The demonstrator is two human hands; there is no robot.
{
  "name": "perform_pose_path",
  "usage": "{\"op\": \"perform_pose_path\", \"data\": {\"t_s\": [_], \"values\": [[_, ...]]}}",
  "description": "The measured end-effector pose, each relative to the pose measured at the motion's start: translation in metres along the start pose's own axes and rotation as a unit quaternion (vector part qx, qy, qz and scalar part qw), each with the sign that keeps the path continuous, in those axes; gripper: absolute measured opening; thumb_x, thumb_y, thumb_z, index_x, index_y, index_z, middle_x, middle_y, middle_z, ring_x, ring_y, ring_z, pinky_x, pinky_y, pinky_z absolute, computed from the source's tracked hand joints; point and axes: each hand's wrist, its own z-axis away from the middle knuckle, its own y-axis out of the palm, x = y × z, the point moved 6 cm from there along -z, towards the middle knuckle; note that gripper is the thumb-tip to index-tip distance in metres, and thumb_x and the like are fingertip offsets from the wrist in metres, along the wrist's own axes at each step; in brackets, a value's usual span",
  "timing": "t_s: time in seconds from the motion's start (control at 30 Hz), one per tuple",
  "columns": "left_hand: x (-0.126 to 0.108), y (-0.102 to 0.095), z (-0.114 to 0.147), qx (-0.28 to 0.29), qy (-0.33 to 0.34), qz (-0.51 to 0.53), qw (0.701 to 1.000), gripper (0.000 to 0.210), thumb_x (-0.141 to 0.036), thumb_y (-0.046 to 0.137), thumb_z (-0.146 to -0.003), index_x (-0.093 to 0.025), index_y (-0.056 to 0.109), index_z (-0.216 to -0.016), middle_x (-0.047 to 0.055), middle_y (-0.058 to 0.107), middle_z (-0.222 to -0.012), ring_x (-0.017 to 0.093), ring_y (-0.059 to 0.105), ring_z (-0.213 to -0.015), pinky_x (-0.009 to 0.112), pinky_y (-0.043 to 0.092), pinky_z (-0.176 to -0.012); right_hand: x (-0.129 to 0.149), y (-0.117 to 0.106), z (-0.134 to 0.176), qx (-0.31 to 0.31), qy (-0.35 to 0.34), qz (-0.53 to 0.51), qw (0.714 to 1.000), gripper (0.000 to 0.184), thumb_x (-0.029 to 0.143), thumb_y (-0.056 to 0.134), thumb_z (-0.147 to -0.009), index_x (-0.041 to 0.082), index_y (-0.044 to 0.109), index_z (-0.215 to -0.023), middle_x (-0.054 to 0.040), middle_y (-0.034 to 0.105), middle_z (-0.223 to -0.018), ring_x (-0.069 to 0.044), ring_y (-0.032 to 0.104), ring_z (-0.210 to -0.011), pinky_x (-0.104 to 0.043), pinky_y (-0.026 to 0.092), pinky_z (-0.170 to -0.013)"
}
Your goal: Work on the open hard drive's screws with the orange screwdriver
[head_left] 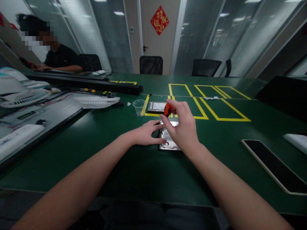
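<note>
Screwdriver (168, 110) sits pinched in the right hand (184, 124) over a silver hard drive (171, 145) — the left hand (145, 134), fingers spread, touches the drive's left side.

The left forearm (83, 179) and right forearm (230, 185), both bare, reach forward and converge; the left hand (147, 132) lies low, its thumb (159, 141) and forefinger (157, 127) spread apart; the right hand (181, 123) arches just beside it, fingers (179, 107) curled toward the thumb in a pinching grip.
</note>
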Motion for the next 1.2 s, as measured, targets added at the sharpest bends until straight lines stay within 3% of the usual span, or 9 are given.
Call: {"op": "perform_pose_path", "data": {"t_s": [0.23, 0.47, 0.67, 0.9, 1.07, 1.2], "values": [[-0.001, 0.0, -0.0001, 0.004, 0.0, 0.01, 1.0, 0.101, -0.088, 0.085, -0.112, -0.03, 0.064, -0.192, 0.019, 0.055, -0.205, 0.052, 0.046, -0.194, 0.074, 0.037, -0.162, 0.0028, 0.0035, 0.0006, 0.012, -0.002, -0.019, 1.0, 0.06, 0.017, 0.065, -0.119, 0.03, 0.066, -0.177, -0.0149, 0.086, -0.159, -0.037, 0.085, -0.138, -0.061, 0.076, -0.119], [-0.0005, 0.001, -0.0012, 0.005, -0.006, -0.001, 1.0, 0.094, -0.086, 0.084, -0.115, -0.029, 0.068, -0.188, 0.02, 0.051, -0.207, 0.053, 0.043, -0.195, 0.076, 0.036, -0.162, -0.0007, -0.0009, -0.0005, 0.002, 0.007, -0.005, 1.0, 0.049, 0.024, 0.075, -0.12, 0.031, 0.074, -0.168, -0.0111, 0.082, -0.138, -0.033, 0.082, -0.124, -0.054, 0.076, -0.108], [-0.0022, -0.0011, -0.0005, 0.005, 0.001, 0.006, 1.0, 0.098, -0.09, 0.082, -0.114, -0.033, 0.065, -0.192, 0.018, 0.054, -0.206, 0.055, 0.042, -0.195, 0.079, 0.038, -0.16, 0.0032, 0.0025, -0.0005, 0.015, 0.012, -0.027, 0.999, 0.058, 0.016, 0.064, -0.119, 0.03, 0.067, -0.176, -0.0149, 0.085, -0.156, -0.036, 0.085, -0.132, -0.062, 0.077, -0.116], [-0.0008, -0.0002, 0.0003, 0.005, -0.002, -0.004, 1.0, 0.095, -0.088, 0.082, -0.115, -0.031, 0.068, -0.189, 0.019, 0.053, -0.206, 0.054, 0.043, -0.195, 0.077, 0.038, -0.16, 0.0027, -0.0029, -0.0021, 0.003, 0.003, -0.003, 1.0, 0.046, 0.024, 0.074, -0.119, 0.031, 0.075, -0.165, -0.0108, 0.084, -0.136, -0.032, 0.083, -0.124, -0.053, 0.077, -0.107], [-0.0027, -0.0011, -0.0007, 0.006, 0.001, 0.001, 1.0, 0.099, -0.087, 0.084, -0.114, -0.03, 0.064, -0.192, 0.02, 0.053, -0.206, 0.054, 0.043, -0.195, 0.077, 0.036, -0.161, 0.0059, -0.0003, -0.0017, 0.003, 0.0, -0.027, 1.0, 0.053, 0.017, 0.064, -0.119, 0.029, 0.07, -0.17, -0.0144, 0.087, -0.149, -0.035, 0.086, -0.133, -0.06, 0.077, -0.116], [-0.0016, -0.0006, -0.0012, 0.011, 0.004, 0.01, 1.0, 0.098, -0.086, 0.084, -0.114, -0.031, 0.063, -0.193, 0.017, 0.053, -0.207, 0.052, 0.042, -0.196, 0.076, 0.034, -0.162, 0.0047, 0.0002, -0.0009, 0.005, -0.005, -0.032, 0.999, 0.052, 0.023, 0.073, -0.119, 0.029, 0.068, -0.17, -0.0145, 0.088, -0.154, -0.036, 0.088, -0.133, -0.061, 0.077, -0.118]]}}
